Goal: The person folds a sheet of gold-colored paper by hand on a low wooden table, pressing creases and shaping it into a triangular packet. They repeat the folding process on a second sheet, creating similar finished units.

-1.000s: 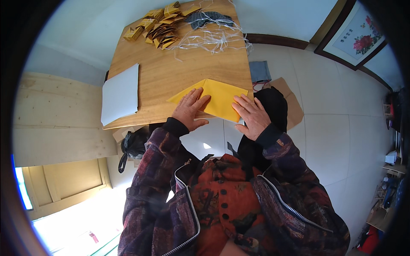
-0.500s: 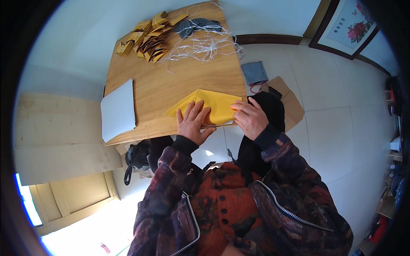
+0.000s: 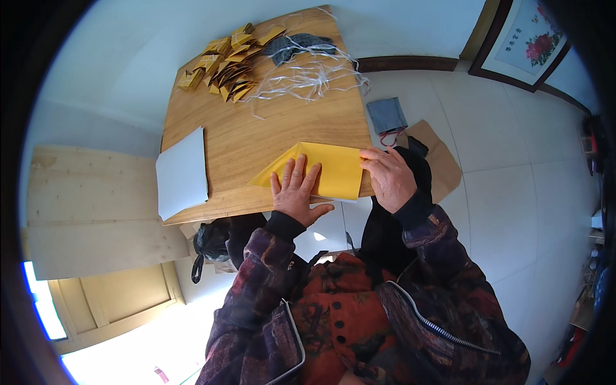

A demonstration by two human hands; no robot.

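Note:
A sheet of yellow paper (image 3: 337, 170) lies near the front edge of the wooden table, its left end folded to a point and its right end straight-edged. Pale paper shows as a thin strip under its near edge. My left hand (image 3: 296, 196) rests flat on the folded left part, fingers spread and thumb out to the right. At the far right corner of the sheet, my right hand (image 3: 390, 179) has its fingers bent and closed on the edge. The undersides of those fingertips are hidden.
A white stack of sheets (image 3: 183, 173) lies at the table's left. Folded gold paper pieces (image 3: 224, 64), a tangle of clear plastic strips (image 3: 311, 80) and a dark grey cloth (image 3: 292, 46) lie at the far end. A grey-blue pouch (image 3: 386, 115) and brown cardboard (image 3: 443, 157) are right of the table.
The sheet's right end, bent in at its near side before, now lies spread out with a straight edge. My right hand has shifted slightly right to the far corner; my left hand stays on the paper.

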